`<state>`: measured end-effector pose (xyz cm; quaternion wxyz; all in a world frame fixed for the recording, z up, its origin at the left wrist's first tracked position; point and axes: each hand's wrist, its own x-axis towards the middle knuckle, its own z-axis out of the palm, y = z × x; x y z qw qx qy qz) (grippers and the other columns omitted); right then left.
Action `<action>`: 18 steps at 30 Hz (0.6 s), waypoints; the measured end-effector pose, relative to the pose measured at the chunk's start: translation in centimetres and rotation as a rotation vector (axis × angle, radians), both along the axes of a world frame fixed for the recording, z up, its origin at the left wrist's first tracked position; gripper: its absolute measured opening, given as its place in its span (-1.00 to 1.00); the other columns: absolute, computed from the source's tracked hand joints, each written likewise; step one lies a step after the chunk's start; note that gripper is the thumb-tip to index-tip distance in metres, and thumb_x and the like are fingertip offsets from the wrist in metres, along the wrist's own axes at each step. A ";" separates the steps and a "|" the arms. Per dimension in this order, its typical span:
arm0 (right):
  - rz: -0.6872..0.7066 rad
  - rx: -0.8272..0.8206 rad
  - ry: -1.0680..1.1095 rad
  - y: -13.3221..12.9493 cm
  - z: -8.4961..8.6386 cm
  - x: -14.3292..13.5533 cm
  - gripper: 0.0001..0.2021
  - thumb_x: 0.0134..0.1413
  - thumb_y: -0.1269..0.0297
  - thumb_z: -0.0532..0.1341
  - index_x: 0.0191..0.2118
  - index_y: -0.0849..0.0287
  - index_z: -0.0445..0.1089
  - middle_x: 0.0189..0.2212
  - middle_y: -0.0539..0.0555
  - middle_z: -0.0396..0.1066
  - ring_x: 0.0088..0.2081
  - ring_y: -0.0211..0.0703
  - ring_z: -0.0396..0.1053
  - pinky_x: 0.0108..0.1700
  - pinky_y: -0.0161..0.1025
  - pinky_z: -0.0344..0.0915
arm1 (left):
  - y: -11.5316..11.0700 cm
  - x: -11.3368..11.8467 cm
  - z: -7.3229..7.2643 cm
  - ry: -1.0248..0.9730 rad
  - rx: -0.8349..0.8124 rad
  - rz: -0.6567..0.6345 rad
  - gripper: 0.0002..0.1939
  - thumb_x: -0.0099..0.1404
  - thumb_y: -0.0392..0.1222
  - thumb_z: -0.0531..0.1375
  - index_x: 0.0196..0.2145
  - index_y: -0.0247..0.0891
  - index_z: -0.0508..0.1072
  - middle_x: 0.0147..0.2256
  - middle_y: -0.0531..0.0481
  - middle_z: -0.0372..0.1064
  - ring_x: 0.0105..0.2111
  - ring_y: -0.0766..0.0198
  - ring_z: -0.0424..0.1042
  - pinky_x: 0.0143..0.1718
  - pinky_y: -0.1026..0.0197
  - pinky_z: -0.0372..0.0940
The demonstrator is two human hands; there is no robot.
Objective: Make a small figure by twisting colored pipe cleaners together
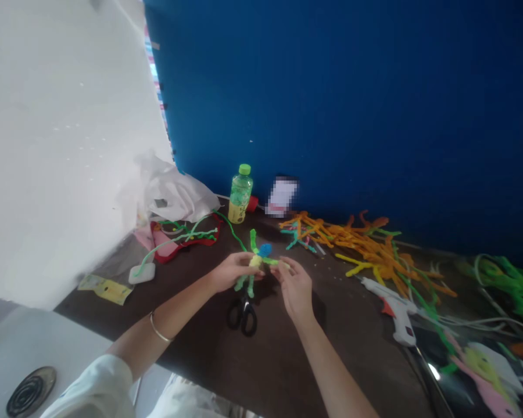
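A small figure of fuzzy pipe cleaners point(255, 261), green and yellow with a blue ball-like part, is held above the dark table in front of me. My left hand point(235, 271) grips its yellow middle between thumb and fingers. On the other side, my right hand point(294, 281) pinches the end of a light green limb that points right. Black-handled scissors point(243, 318) lie on the table just below the figure, their blades partly hidden under it. One long green strand point(230, 226) runs from behind my left hand toward the back left.
A green-capped bottle point(240, 197) and a propped phone point(281, 197) stand at the back by the blue wall. Orange pipe cleaners point(353, 241) spread across the right, near a white glue gun point(394, 307) with a cable. On the left are a plastic bag point(178, 191) and a white block point(142, 273).
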<state>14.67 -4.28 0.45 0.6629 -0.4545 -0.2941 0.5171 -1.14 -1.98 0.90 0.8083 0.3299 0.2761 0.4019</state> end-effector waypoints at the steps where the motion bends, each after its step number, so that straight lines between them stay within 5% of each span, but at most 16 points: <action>1: 0.012 0.009 0.012 0.0 -0.1 0.1 -0.68 -0.27 0.23 0.35 -0.30 0.21 0.38 -0.50 -0.02 0.43 -0.45 -0.28 0.41 -0.28 -0.25 0.38 | -0.2 0.2 -0.2 0.013 0.023 0.020 -0.63 -0.12 -0.35 0.33 -0.29 -0.37 0.39 -0.38 -0.08 0.42 -0.36 0.19 0.45 -0.19 0.08 0.30; 7: 0.153 0.042 -0.248 -0.6 -0.9 -0.7 -0.70 -0.28 0.26 0.34 -0.31 0.22 0.39 -0.35 0.07 0.46 -0.31 -0.20 0.41 -0.19 -0.22 0.34 | -0.4 1.1 -0.9 0.024 0.024 0.201 -0.66 -0.10 -0.29 0.33 -0.31 -0.38 0.41 -0.34 -0.10 0.44 -0.36 0.32 0.43 -0.26 0.28 0.29; 11: 0.287 0.080 -0.416 -1.3 -0.7 -1.3 -0.71 -0.23 0.24 0.31 -0.30 0.23 0.39 -0.39 0.09 0.46 -0.36 -0.17 0.42 -0.30 -0.23 0.38 | -0.4 1.2 -1.0 0.060 0.014 0.275 -0.65 -0.11 -0.24 0.33 -0.30 -0.36 0.43 -0.32 -0.09 0.44 -0.39 0.36 0.40 -0.33 0.32 0.27; 18: 0.159 0.128 -0.688 -1.6 0.4 -0.3 -0.79 -0.11 0.18 0.21 -0.40 0.23 0.43 -0.46 0.08 0.46 -0.49 -0.22 0.38 -0.46 -0.31 0.32 | 0.3 -0.1 -1.0 0.323 0.323 0.055 -0.60 -0.13 -0.21 0.33 -0.28 -0.38 0.42 -0.35 -0.07 0.42 -0.28 0.26 0.39 -0.20 0.21 0.25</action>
